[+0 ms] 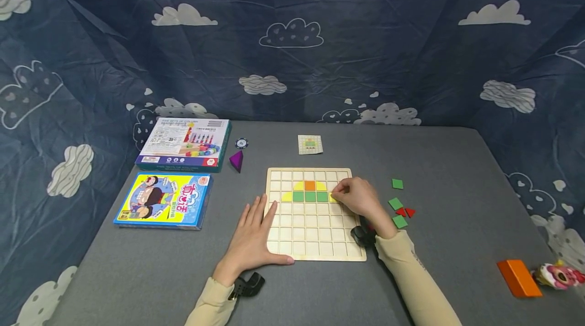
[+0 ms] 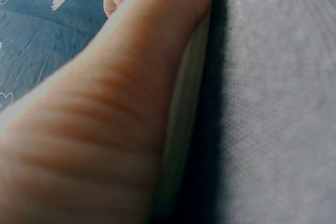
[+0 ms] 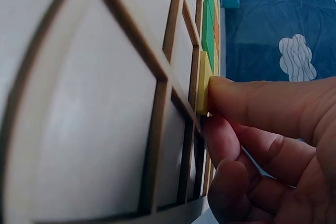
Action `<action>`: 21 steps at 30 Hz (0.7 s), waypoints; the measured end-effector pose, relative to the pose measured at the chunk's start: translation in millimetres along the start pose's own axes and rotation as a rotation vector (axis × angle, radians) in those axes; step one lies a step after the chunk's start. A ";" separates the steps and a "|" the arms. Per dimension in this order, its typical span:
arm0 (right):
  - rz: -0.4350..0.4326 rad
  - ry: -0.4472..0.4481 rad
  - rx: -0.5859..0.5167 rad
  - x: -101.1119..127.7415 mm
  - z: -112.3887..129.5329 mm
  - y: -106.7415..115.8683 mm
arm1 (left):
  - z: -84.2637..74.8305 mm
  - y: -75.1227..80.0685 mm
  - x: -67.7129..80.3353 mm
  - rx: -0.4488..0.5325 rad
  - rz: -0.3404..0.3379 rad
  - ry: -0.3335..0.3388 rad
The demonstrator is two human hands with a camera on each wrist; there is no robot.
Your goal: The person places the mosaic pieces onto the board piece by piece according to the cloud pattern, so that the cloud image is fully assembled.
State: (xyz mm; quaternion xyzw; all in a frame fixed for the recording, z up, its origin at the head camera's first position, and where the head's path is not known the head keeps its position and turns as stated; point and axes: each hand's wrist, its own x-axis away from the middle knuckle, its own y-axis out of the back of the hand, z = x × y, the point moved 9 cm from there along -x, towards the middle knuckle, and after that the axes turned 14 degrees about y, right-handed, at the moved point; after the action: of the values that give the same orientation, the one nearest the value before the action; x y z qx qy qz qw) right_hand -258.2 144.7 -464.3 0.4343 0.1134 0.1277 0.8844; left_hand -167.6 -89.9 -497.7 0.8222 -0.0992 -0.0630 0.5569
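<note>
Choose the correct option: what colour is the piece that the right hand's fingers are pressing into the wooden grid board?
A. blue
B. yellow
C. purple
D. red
B: in the right wrist view the fingers of the right hand pinch a yellow piece at a cell of the wooden grid board, next to the green tiles.
</note>
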 end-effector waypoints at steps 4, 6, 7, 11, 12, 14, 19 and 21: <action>0.002 -0.024 0.017 0.6 -2.4 0.4 | -0.1 -1.1 -0.1 0.003 0.007 0.000; 0.003 -0.027 0.019 1.2 -2.8 0.9 | 0.1 -1.2 -0.2 0.003 0.004 0.000; 0.004 -0.028 0.020 1.8 -3.0 1.2 | 0.0 -1.2 0.0 0.003 0.001 -0.001; 0.012 -0.031 0.016 4.3 -3.5 2.0 | -0.1 -1.5 0.3 -0.003 -0.005 -0.005; 0.015 -0.033 0.016 4.7 -3.6 2.1 | -0.1 -1.2 0.3 -0.004 -0.007 -0.006; 0.019 -0.033 0.016 5.3 -3.5 2.3 | -0.2 -0.7 0.4 -0.002 -0.008 -0.005; 0.024 -0.025 0.024 6.1 -1.7 3.3 | -1.7 1.3 0.5 0.004 -0.015 -0.014; 0.028 -0.020 0.031 6.9 -0.8 4.1 | -2.4 1.4 0.4 0.004 -0.016 -0.017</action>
State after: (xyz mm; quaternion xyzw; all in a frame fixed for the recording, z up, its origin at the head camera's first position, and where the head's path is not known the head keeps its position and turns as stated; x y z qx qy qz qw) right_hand -252.4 149.9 -462.1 0.4508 0.1003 0.1341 0.8768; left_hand -166.8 -88.4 -495.5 0.8235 -0.0974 -0.0746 0.5538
